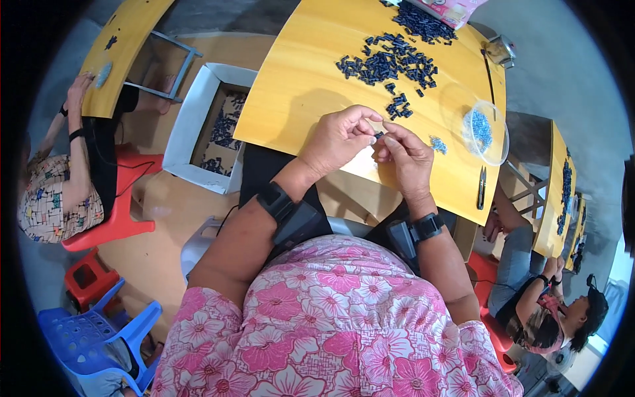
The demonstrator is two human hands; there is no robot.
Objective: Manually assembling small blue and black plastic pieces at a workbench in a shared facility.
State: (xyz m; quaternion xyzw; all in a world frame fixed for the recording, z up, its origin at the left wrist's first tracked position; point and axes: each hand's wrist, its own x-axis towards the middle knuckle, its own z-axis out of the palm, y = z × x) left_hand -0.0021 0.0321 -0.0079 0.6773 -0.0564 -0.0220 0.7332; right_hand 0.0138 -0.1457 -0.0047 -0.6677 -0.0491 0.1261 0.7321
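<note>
Nearest of all, a pink floral shirt (331, 311) was seen, and dark wrist devices (423, 228) were strapped on both forearms. Above the near edge of the yellow table (284, 86), a small dark piece (378, 135) was held at the fingertips of both hands: it was pinched by the thumb and forefinger of the left hand (342, 137), and it was met from the other side by the closed thumb and fingers of the right hand (407, 159); its exact shape was hidden by the fingers. Black thread snips (482, 188) were laid by the near right corner. Just beyond the right hand, a little pile of blue bits (438, 145) was spread, and the right side was taken up by a clear plastic bowl (497, 143) holding more of them. To the left, a broad stretch of yellow wood was left open as far as the table's side edge, below which a white box (182, 142) with dark pieces in it was set on the floor. Farther off, the way forward was blocked by a loose heap of black pieces (390, 64), then a denser heap (423, 25), bordered by a pink package (451, 10).
</note>
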